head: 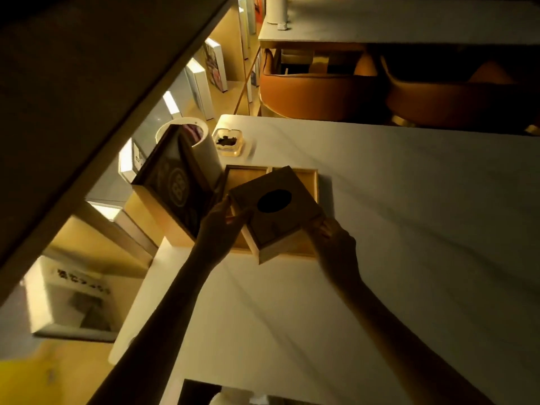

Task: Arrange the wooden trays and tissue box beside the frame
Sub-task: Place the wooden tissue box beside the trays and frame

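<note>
Near the worktop's (409, 229) left edge, my hands, left hand (217, 226) and right hand (336, 238), grip the tissue box (274, 211) over the wooden trays (248, 173) beside the frame (172, 185); next I'd lower it squarely.

dim warm light falls on a pale table (409, 229). orange chairs (318, 92) stand beyond it, shelves (210, 80) at left.
</note>
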Tool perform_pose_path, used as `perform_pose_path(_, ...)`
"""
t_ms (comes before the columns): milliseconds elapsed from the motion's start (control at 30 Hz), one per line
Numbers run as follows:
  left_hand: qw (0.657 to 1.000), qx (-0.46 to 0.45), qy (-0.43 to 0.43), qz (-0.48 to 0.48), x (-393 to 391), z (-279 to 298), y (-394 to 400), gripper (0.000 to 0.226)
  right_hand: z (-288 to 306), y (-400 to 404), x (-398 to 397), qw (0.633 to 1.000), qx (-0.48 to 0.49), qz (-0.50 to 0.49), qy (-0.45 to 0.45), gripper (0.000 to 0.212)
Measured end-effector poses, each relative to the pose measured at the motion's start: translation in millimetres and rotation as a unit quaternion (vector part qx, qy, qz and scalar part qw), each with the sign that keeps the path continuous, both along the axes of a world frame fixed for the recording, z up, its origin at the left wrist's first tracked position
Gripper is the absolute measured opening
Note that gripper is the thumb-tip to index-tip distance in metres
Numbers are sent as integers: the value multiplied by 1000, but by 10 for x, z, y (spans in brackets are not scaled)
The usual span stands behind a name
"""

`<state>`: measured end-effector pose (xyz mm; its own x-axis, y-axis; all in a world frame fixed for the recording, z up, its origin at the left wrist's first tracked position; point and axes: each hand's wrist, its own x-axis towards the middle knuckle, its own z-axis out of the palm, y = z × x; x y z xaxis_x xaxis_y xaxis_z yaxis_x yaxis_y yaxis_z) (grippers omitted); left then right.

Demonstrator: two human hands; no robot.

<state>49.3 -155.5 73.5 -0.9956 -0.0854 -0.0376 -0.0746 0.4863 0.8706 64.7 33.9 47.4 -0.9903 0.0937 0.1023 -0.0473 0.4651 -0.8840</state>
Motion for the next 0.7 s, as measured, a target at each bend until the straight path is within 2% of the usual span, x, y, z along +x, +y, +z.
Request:
perform_pose_path(167, 999, -27, -1, 23, 273, -145, -459, 39, -228, -554, 205, 999, -26, -9, -25, 30)
perform_pose_path(267, 998, 5, -29, 50, 478, -275, -705, 42, -351, -794, 291, 998, -40, 18, -35, 18)
perform_pose_path(300, 997, 29, -47, 56, 546, -288, -768, 43, -386, -859, 319, 997, -49, 33, -50, 24)
perform_pose_path(367, 994, 52, -61, 68, 674, -330, -883, 40, -460, -982, 386, 993, -49, 51, -91, 50)
perform_pose_path(400, 994, 59, -66, 68, 735, -340, -926, 38, -483, -1035, 424, 992, -42, 57, -106, 54)
perform_pose_path(500, 989, 81, -91, 80, 837, -398, -1028, 34, -585, -1149, 543, 989, -36, 72, -122, 43)
perform_pose_path(600, 987, 82, -108, 90, 915, -474, -1114, 41, -658, -1240, 637, 985, -32, 87, -145, 33)
perform_pose_path(700, 982, 81, -128, 109, 958, -542, -1177, 50, -793, -1315, 673, 979, -32, 98, -178, 45)
